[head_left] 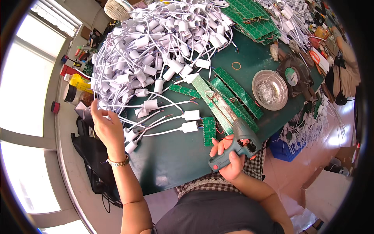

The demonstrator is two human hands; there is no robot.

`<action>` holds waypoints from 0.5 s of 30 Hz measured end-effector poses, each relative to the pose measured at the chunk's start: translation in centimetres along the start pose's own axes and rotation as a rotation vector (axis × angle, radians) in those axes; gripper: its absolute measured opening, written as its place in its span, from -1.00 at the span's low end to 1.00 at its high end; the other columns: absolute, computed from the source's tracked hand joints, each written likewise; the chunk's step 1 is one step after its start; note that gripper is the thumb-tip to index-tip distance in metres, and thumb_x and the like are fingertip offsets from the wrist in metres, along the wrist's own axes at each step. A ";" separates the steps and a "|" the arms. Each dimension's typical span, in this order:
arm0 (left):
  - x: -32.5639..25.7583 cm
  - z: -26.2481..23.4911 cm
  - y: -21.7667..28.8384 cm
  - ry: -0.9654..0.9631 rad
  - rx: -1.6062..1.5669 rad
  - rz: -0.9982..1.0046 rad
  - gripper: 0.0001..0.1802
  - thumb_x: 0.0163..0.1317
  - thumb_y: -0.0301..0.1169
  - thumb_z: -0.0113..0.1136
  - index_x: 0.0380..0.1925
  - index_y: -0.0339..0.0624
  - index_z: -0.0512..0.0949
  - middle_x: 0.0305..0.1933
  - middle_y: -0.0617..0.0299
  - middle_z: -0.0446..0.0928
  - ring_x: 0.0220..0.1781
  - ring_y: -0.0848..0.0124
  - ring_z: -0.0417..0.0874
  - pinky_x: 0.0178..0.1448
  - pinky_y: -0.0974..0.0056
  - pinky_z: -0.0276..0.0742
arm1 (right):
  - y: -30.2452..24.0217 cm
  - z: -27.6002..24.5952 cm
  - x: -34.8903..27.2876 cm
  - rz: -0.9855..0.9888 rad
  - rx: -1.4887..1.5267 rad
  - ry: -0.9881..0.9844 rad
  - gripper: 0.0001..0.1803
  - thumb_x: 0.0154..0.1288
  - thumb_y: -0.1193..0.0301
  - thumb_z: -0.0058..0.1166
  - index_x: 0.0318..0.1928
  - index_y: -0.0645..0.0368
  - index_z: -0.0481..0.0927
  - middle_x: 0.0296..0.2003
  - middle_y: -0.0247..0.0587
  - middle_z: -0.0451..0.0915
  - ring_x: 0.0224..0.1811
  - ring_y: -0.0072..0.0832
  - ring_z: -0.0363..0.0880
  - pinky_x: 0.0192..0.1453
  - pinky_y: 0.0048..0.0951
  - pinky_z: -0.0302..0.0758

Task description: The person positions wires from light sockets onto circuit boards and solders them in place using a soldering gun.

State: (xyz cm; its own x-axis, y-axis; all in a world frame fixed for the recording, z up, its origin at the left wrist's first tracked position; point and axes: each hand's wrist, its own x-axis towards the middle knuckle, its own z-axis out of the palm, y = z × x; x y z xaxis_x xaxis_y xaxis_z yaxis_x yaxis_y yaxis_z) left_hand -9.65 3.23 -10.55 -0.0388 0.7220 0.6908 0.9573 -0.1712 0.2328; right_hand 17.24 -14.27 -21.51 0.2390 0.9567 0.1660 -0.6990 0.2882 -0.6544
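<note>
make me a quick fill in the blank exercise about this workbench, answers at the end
1. The gun-shaped tool is gripped in the person's ____ hand.
2. The gold-coloured band is worn on the person's ____ wrist.
3. The corded sockets in the big heap are ____ in colour.
4. The bin beside the table, under a bundle of white cords, is ____ in colour.

Missing words: right; left; white; blue

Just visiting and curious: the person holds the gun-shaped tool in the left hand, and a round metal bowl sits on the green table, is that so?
Not quite: the head view shows the gun-shaped tool in the right hand, not the left hand. A round metal bowl does sit on the green table.
</note>
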 end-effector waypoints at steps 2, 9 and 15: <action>-0.3 0.0 2.0 -0.239 -0.072 0.165 -0.51 0.16 -0.65 0.09 0.14 -0.27 0.39 -0.30 0.06 0.50 -0.32 0.12 0.55 -0.20 0.14 0.46 | -0.2 -0.1 0.0 -0.002 -0.005 0.000 -0.49 0.34 0.21 -0.10 0.22 0.12 0.21 -0.29 -0.24 0.36 -0.19 -0.26 0.54 0.45 0.04 0.04; -1.4 4.9 4.3 -0.618 0.103 0.664 -0.62 0.14 -0.54 0.04 0.00 -0.18 0.50 0.21 0.09 0.39 0.30 0.05 0.36 0.22 -0.06 0.31 | -0.3 0.5 0.2 0.040 -0.009 0.060 -0.48 0.31 0.09 -0.03 0.16 0.07 0.25 -0.34 -0.27 0.37 -0.27 -0.29 0.54 0.41 0.03 0.08; 0.7 7.2 3.0 -0.657 -0.240 0.539 -0.66 -0.02 -0.57 0.34 -0.20 -0.14 0.53 -0.07 0.17 0.47 0.00 0.10 0.49 0.04 0.11 0.43 | -0.2 -0.2 -0.2 0.010 0.069 -0.044 -0.51 0.38 0.27 -0.09 0.25 0.09 0.20 -0.28 -0.22 0.37 -0.16 -0.22 0.53 0.45 0.04 0.04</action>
State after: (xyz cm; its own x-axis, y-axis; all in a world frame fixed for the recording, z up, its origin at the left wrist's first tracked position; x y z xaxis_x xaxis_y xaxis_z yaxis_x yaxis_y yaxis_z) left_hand -4.79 8.05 -14.30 0.6440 0.7288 0.2325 0.7087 -0.6828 0.1774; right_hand 17.45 -14.54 -21.52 0.2032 0.9598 0.1935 -0.7466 0.2797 -0.6037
